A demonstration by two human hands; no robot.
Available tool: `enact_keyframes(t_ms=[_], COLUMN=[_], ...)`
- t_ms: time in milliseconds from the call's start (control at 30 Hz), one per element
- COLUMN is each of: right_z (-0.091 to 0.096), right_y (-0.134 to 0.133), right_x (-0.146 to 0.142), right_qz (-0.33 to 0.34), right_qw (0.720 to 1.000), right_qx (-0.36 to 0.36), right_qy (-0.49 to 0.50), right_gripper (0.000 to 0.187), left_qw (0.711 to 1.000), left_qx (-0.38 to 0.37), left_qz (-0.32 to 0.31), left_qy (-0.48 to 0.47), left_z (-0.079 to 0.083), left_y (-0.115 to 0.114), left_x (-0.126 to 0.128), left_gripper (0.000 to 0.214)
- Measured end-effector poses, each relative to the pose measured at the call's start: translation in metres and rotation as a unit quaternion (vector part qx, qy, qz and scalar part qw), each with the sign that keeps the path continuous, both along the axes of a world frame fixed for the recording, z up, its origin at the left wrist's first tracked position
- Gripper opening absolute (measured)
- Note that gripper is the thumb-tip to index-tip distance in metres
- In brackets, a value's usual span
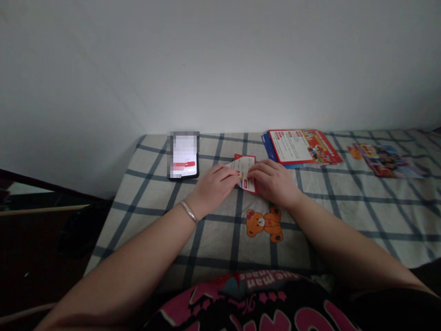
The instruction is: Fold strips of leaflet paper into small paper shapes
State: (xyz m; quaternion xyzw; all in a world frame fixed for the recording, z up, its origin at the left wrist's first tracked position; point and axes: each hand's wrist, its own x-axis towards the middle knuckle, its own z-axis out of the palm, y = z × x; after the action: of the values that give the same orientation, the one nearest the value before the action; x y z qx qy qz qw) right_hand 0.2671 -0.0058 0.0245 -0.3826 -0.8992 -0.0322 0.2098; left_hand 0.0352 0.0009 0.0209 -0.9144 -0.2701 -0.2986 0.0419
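My left hand [215, 184] and my right hand [274, 181] meet over a small red-and-white paper sheet [246, 166] on the checked bedsheet [213, 230]. Both hands pinch the paper, the left on its left edge, the right on its right side. The fingers of each hand are curled and pressed on it. A silver bangle [189, 211] sits on my left wrist.
A phone [183, 155] with a lit screen lies left of the hands. A stack of red and blue leaflets [299, 146] lies to the back right, and another colourful leaflet [386, 160] lies farther right. A white wall stands behind. The bed's left edge drops into dark floor.
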Motion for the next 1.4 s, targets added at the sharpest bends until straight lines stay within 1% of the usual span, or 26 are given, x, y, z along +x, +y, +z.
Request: enact_keyframes(t_ms=[100, 233, 367, 500, 600, 733, 767, 867, 900, 1000, 1067, 1233, 1400], right_z=[-0.001, -0.001, 0.0, 0.004, 0.006, 0.006, 0.005, 0.003, 0.002, 0.0, 0.001, 0.008, 0.013], right_y=[0.006, 0.008, 0.004, 0.0, -0.003, -0.007, -0.007, -0.008, -0.007, -0.005, -0.004, -0.004, -0.005], right_x=[0.006, 0.011, 0.008, 0.003, 0.0, -0.003, -0.003, -0.003, -0.003, -0.001, 0.0, 0.005, 0.01], right_qz=[0.003, 0.043, 0.086, 0.093, 0.081, 0.054, 0.051, 0.051, 0.052, 0.048, 0.039, 0.022, -0.03], right_qw=[1.0, 0.999, 0.996, 0.994, 0.994, 0.994, 0.994, 0.994, 0.995, 0.996, 0.997, 0.995, 0.994], right_qx=[-0.002, 0.001, -0.02, -0.014, 0.008, 0.023, 0.024, 0.02, 0.015, -0.007, -0.024, -0.049, -0.06], right_qy=[0.003, -0.028, -0.03, -0.05, -0.072, -0.095, -0.097, -0.092, -0.089, -0.074, -0.068, -0.084, -0.081], right_gripper=[0.017, 0.017, 0.018, 0.024, 0.029, 0.031, 0.031, 0.031, 0.03, 0.022, 0.02, 0.019, 0.013], left_qw=[0.999, 0.997, 0.997, 0.995, 0.993, 0.987, 0.985, 0.981, 0.979, 0.975, 0.976, 0.979, 0.976], left_qx=[-0.035, -0.068, -0.044, -0.035, -0.043, -0.074, -0.082, -0.089, -0.088, -0.079, -0.075, -0.062, -0.061], left_qz=[-0.008, 0.005, 0.01, 0.036, 0.062, 0.047, 0.052, 0.052, 0.061, 0.082, 0.087, 0.088, 0.087], left_qy=[0.003, 0.03, 0.06, 0.081, 0.087, 0.137, 0.143, 0.162, 0.172, 0.19, 0.186, 0.175, 0.189], left_z=[-0.003, -0.005, -0.004, -0.003, -0.001, 0.006, 0.008, 0.014, 0.015, 0.015, 0.014, 0.013, 0.014], left_y=[0.002, 0.004, 0.006, 0.006, 0.004, -0.003, -0.006, -0.013, -0.015, -0.016, -0.015, -0.012, -0.011], left_x=[-0.001, -0.002, -0.005, -0.007, -0.008, -0.007, -0.006, -0.004, -0.003, -0.001, 0.0, -0.001, -0.001], left_gripper=[0.016, 0.017, 0.013, 0.017, 0.021, 0.022, 0.024, 0.044, 0.046, 0.032, 0.023, 0.018, 0.016])
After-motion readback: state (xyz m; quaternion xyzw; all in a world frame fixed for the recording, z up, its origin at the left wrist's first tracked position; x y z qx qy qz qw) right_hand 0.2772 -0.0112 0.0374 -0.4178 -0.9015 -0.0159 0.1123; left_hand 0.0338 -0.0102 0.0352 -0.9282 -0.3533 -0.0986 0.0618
